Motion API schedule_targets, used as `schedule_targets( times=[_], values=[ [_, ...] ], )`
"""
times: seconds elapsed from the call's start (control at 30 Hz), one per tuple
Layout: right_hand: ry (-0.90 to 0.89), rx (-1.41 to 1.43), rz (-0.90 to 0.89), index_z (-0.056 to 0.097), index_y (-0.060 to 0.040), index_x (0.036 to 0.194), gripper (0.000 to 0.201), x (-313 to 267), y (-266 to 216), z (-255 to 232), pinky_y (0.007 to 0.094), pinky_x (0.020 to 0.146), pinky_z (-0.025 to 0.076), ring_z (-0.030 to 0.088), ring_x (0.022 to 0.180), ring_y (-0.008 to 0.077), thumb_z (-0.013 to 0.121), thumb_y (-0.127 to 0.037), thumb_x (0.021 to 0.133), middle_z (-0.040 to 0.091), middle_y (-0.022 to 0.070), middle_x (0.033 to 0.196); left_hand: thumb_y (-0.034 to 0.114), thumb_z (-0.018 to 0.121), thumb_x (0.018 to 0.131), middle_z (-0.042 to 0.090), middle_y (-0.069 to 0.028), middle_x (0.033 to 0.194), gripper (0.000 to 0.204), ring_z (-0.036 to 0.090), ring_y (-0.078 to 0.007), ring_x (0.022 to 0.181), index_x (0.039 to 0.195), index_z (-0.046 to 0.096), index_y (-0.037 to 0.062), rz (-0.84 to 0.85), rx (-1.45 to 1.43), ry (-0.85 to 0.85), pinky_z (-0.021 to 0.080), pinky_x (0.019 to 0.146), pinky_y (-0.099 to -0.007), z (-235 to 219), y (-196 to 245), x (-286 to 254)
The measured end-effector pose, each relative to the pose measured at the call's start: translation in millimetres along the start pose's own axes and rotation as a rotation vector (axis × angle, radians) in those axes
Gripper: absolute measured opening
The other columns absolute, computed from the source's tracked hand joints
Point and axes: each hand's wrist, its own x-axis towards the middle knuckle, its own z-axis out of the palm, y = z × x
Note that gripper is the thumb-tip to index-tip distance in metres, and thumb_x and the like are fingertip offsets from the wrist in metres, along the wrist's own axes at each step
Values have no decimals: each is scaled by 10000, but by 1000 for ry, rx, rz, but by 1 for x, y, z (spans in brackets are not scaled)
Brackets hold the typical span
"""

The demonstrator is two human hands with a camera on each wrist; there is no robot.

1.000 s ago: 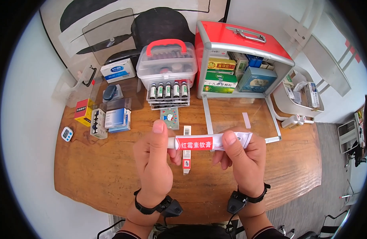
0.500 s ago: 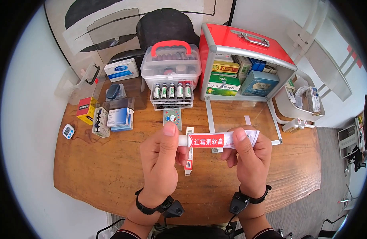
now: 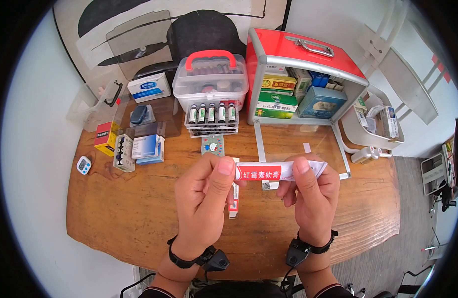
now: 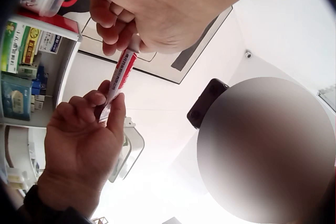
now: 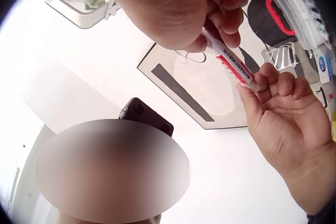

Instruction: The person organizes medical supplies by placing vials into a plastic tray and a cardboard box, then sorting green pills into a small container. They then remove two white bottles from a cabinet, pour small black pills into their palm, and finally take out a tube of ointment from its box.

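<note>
A white and red ointment tube (image 3: 262, 171) is held level above the table between both hands. The left hand (image 3: 204, 201) pinches its cap end between thumb and fingers, and the cap is mostly covered by them in the head view. The flat crimped end is pinched by the right hand (image 3: 313, 198). Below the tube, a narrow white and red carton (image 3: 234, 207) lies on the wooden table, partly hidden by the left hand. The left wrist view shows the tube (image 4: 123, 71) slanting between both hands; the right wrist view shows its red print (image 5: 233, 69) too.
A red-topped medicine cabinet (image 3: 308, 49) stands at the back right beside a white bin (image 3: 373, 134). At the back centre is a clear case (image 3: 209, 82) with vials (image 3: 211, 114) before it. Medicine boxes (image 3: 148, 148) and a small timer (image 3: 83, 165) are at the left.
The left fingers and thumb have shifted right along the tube, covering the cap that showed before. The right hand keeps its pinch on the crimped end. The head view has shifted slightly.
</note>
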Motion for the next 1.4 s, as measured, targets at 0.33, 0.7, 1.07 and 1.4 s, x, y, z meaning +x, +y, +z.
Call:
schedule_targets(
  times=[0.33,0.7,1.07,1.4],
  values=[
    [12,270,36,631,-2,1156,289,6,-3,-7,212,493,391,530,567,73,710,-205,967,690,67,830,199,680,1003,674,-24,855,271,533,-22,627,1159,662,-22,-11,33,-93,436,548,-190,3,-2,-2],
    [-28,181,67,642,20,1162,318,5,-1,-7,200,491,371,516,561,70,703,-220,962,679,61,818,65,687,965,703,-173,1172,243,642,-90,781,1187,639,-21,66,31,-152,511,602,-206,2,-3,-2],
    [-89,121,69,698,4,1108,283,2,0,-4,188,504,404,549,592,52,688,-255,994,705,46,817,75,743,921,744,-79,1002,254,646,-84,668,1168,712,22,232,229,-160,506,575,-233,2,-8,-3],
    [-77,49,71,686,17,1061,319,3,0,0,189,473,404,572,597,69,619,-294,1034,683,61,794,199,599,1029,586,-108,696,192,585,-255,553,942,624,30,463,533,-169,444,526,-347,7,-19,2]
  ],
)
